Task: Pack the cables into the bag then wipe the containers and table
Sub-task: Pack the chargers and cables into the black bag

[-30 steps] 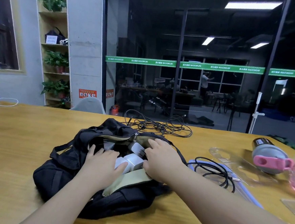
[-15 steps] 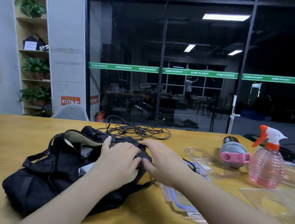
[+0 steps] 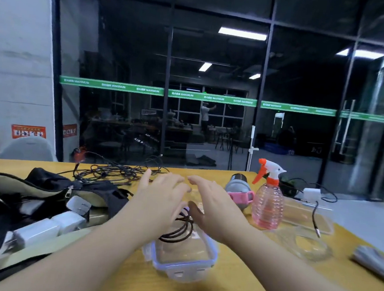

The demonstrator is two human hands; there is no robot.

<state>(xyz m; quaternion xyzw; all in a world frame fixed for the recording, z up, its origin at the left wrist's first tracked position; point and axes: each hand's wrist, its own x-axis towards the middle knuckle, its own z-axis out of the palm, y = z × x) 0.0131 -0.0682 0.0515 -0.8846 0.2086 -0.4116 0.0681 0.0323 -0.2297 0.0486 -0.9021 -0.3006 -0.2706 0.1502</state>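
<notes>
Two hands hover over the worktop (image 3: 233, 275), and the packing step looks only part done. The bag (image 3: 32, 201) lies open at the left with white chargers (image 3: 65, 221) showing in its mouth, touching one another. Behind it, near the far edge, a tangle (image 3: 115, 173) of black cables sprawls loose on the wood, not yet packed.

Just right of the bag sits a clear box (image 3: 184, 257), its long axis running away from the person toward the far edge, one short end with a clip nearest. Inside it, at the far end, lies a coil (image 3: 179, 230) of dark cable, looped with no clear heading; its ends are hidden.

The left hand (image 3: 159, 202) and right hand (image 3: 213, 211) are spread flat over that far end, fingers apart, each grip empty. Whether the left hand touches the coil I cannot tell.

My guess is the next move is to close on the coil, lift it clear of the box wall and carry it left into the bag. Loops could snag on the rim.

To the right stand a spray bottle (image 3: 266, 206), nozzle pointing left, and more clear boxes (image 3: 307, 216), one with a cable trailing over it. Wiping has not begun.
</notes>
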